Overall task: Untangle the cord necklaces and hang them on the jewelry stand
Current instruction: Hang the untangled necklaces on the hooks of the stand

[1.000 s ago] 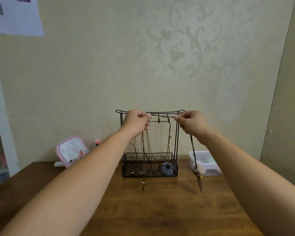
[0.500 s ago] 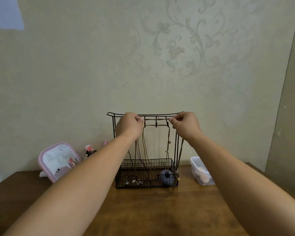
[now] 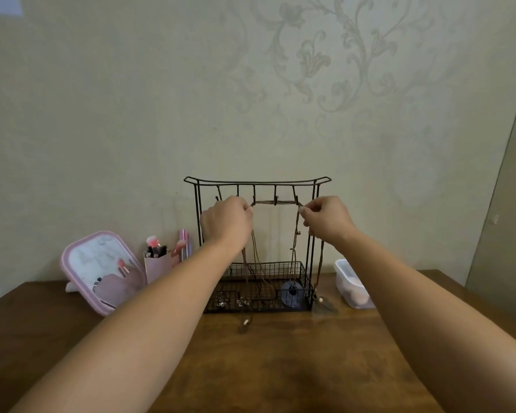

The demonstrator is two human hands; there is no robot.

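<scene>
Left hand (image 3: 227, 223) and right hand (image 3: 325, 219) each pinching cord necklace (image 3: 276, 202). Limp, light, snag-prone; grip beside hooks, 12 o'clock on jewelry stand (image 3: 256, 182).

— What sort of place is this?

— A home, most likely a bedroom dressing corner. The far wall (image 3: 131, 114) wears pale wallpaper with a floral scroll pattern.

— And the furniture?

— 1 wooden table (image 3: 265, 368). At far left stand a pink-framed mirror (image 3: 99, 269) and a pink cup of makeup brushes (image 3: 157, 260). In the middle is a black wire jewelry stand (image 3: 256, 242), and to its right a clear plastic box (image 3: 352, 284).
</scene>
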